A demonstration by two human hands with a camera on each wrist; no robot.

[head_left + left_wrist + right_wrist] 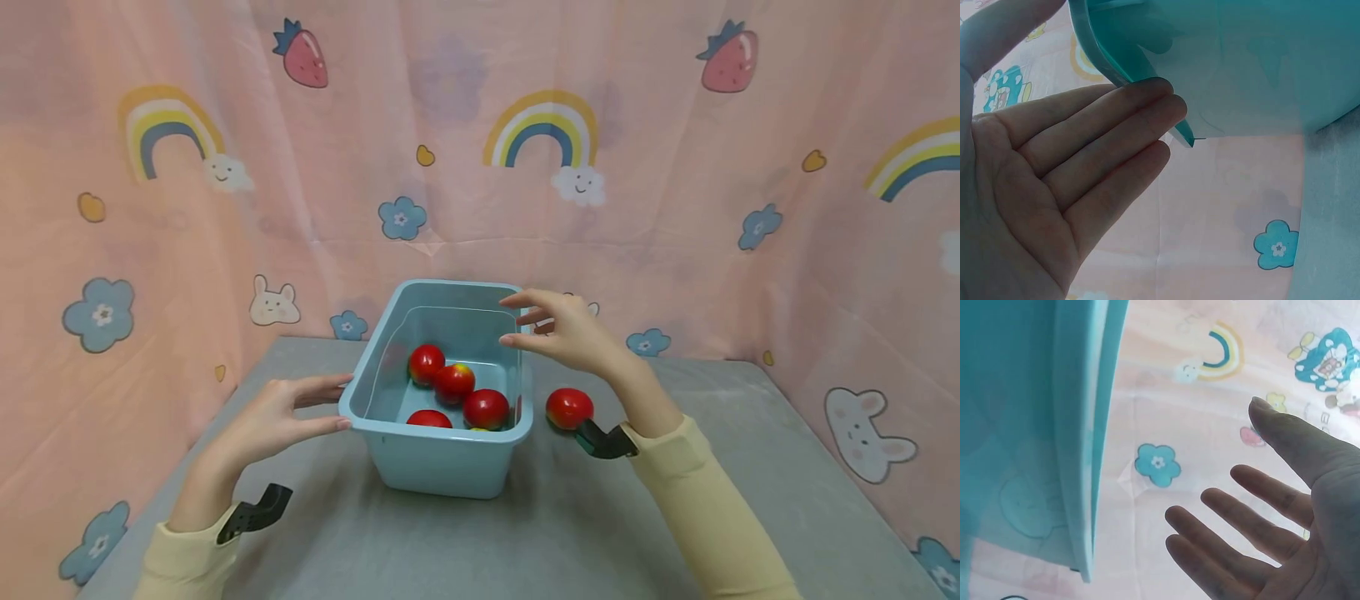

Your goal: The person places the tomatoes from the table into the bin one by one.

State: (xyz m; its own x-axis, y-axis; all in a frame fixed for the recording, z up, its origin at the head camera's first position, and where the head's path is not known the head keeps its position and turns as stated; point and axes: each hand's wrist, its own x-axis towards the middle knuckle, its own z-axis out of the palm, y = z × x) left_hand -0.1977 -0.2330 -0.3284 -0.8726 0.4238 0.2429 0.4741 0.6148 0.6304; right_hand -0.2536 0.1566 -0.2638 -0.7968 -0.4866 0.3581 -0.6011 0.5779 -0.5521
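A light blue plastic bin (pixel 442 462) holds several round red fruits, one of them (pixel 454 383) with a yellow-green patch. My left hand (pixel 273 421) is at its left side, thumb and straight fingertips right at the rim. In the left wrist view the fingers (pixel 1116 131) lie straight against the outer edge of the bin (pixel 1241 81). Over the bin's right rim is my right hand (pixel 566 329), fingers spread and relaxed around nothing. The right wrist view has that hand (pixel 1272 531) apart from the bin wall (pixel 1016 425).
Another red fruit (pixel 569 408) lies on the grey table (pixel 600 533) right of the bin, below the right wrist. A pink patterned curtain (pixel 337 192) hangs behind and along both sides. Black wrist mounts (pixel 258 512) stick out from the pale yellow sleeves (pixel 697 492).
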